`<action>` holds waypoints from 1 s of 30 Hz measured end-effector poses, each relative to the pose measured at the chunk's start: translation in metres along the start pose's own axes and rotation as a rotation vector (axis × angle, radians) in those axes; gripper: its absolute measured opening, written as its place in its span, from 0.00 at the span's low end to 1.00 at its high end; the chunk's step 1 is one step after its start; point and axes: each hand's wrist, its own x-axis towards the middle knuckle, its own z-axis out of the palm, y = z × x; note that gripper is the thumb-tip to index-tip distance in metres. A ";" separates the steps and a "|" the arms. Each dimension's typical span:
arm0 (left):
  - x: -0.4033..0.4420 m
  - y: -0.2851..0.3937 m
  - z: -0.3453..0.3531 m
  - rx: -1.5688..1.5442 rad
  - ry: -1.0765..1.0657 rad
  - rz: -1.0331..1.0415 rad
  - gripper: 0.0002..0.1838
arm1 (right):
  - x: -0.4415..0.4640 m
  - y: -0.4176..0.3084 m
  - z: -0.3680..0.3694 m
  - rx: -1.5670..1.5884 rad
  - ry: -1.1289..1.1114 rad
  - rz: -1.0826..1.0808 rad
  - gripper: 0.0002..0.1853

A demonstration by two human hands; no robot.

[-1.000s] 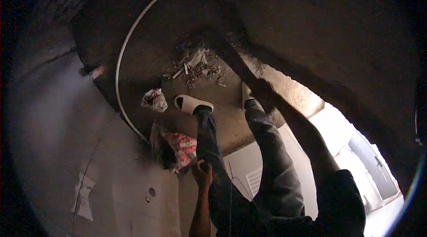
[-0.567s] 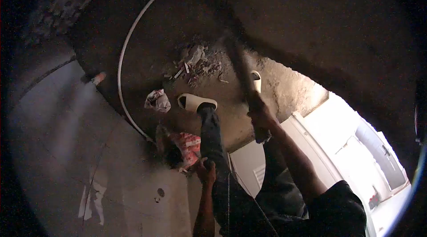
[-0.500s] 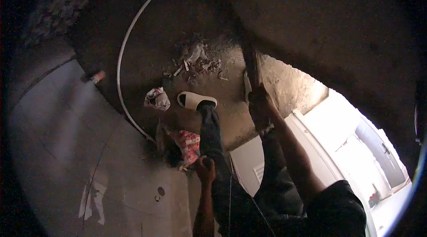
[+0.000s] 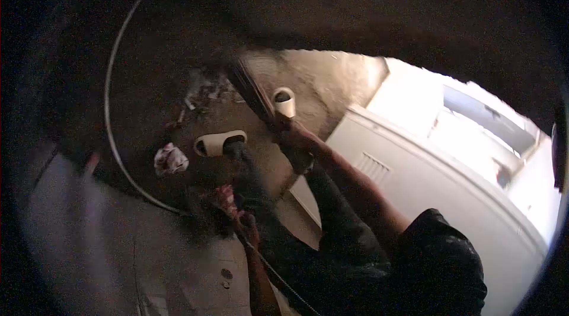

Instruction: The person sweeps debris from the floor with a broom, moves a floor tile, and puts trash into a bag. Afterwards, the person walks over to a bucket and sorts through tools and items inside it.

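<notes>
While a long, dark brown bundle of thin stalks (image 4: 251, 89) is gripped by the right hand (image 4: 289, 132), its fingers are closed around the near part, with a short end left jutting behind the fist. The longer part is extended forward from those fingers over the brown floor (image 4: 278, 168), near scattered pale debris (image 4: 204, 89); whether the floor is touched cannot be told. The left hand (image 4: 249, 228) is held just beside a red-and-white patterned bag (image 4: 226, 197); whether anything is pinched by its fingers cannot be told.
</notes>
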 end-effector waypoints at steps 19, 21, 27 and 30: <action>-0.009 0.012 -0.011 -0.030 -0.031 0.001 0.18 | -0.045 0.079 0.052 -0.057 -0.071 0.156 0.23; -0.013 0.023 -0.010 0.124 0.031 0.160 0.21 | -0.071 0.073 0.015 0.067 -0.090 0.154 0.18; -0.033 0.039 0.003 0.181 -0.039 0.248 0.24 | -0.005 0.098 -0.010 0.509 0.223 -0.012 0.12; -0.022 0.022 -0.003 0.295 -0.052 0.285 0.27 | 0.056 0.108 0.045 -0.178 -0.184 -0.319 0.09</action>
